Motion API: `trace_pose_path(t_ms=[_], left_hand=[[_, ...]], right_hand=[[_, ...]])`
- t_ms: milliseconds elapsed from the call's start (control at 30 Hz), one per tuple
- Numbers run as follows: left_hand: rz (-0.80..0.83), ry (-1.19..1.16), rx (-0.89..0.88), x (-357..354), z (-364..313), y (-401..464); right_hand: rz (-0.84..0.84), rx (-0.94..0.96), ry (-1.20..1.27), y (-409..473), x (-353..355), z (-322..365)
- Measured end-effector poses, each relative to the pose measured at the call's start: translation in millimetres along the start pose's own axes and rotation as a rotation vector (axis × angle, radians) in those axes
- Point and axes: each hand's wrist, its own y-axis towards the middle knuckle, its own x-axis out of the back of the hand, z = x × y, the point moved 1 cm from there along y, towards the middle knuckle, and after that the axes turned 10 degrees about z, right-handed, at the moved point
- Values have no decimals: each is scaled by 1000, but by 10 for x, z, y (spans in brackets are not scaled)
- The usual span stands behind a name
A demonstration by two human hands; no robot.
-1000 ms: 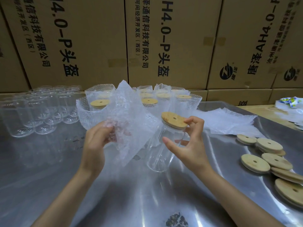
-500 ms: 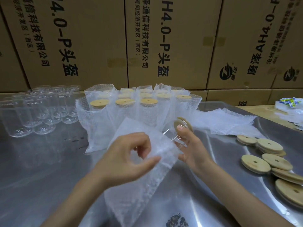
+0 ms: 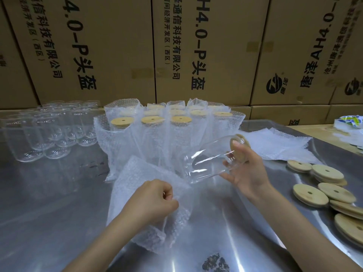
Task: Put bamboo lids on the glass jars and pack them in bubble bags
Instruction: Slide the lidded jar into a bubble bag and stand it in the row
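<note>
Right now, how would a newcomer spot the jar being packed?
On the steel table, in front of the bagged jars, find the right hand. It holds the lidded glass jar, the only one tipped sideways, base toward the bubble bag.

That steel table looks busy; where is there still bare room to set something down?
The steel table is bare at the near left, in front of the empty jars and left of the bubble bag in the left hand. The back middle is crowded with bagged jars, the right edge with loose bamboo lids.
</note>
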Motion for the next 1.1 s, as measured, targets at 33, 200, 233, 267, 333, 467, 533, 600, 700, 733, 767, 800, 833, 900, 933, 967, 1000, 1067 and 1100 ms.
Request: trace_pose_path(t_ms=[33,200,233,267,333,467,533,600,700,733,767,800,833,900,933,967,1000,1067,1100], left_hand=[[35,-17,27,-30,19,8],[68,-127,57,-92,47,49],[53,-153,58,-84,47,64],[38,-194,61,-75,51,77],[-1,-309,63,-51,68,103],[-148,-574,41,37,97,126],[-236,-694,27,84,95,122],[-314,-697,-4,104,75,109],[-415,-592,-81,97,20,63],[-448,-565,-114,89,-1,43],[-480,-542,-149,81,-20,26],[-512,-517,-181,79,-38,8],[-541,-488,-208,82,-57,-6],[-587,-415,-245,102,-85,-34],[-606,-379,-253,121,-94,-44],[-626,-351,-257,143,-96,-55],[-648,-341,-254,170,-90,-59],[-682,-377,-226,226,-48,-53],[-689,-408,-204,251,-23,-41]], right_hand=[[-1,-3,31,3,15,9],[51,-44,104,-13,1,-34],[69,-50,100,-17,-11,-51],[85,-61,93,-19,-24,-70],[103,-87,62,-13,-39,-103],[90,-115,24,-5,-47,-140],[70,-106,4,-9,-64,-149],[61,-100,-38,-23,-99,-174],[68,-85,-136,-69,-191,-224],[64,-70,-159,-81,-212,-241],[54,-55,-175,-96,-230,-254],[44,-44,-186,-105,-245,-267],[36,-38,-190,-117,-257,-277],[31,-40,-193,-131,-279,-288],[25,-46,-193,-130,-286,-290],[13,-54,-185,-126,-291,-288],[1,-59,-165,-121,-291,-283],[-16,-59,-108,-116,-287,-262],[-21,-56,-89,-118,-281,-253]])
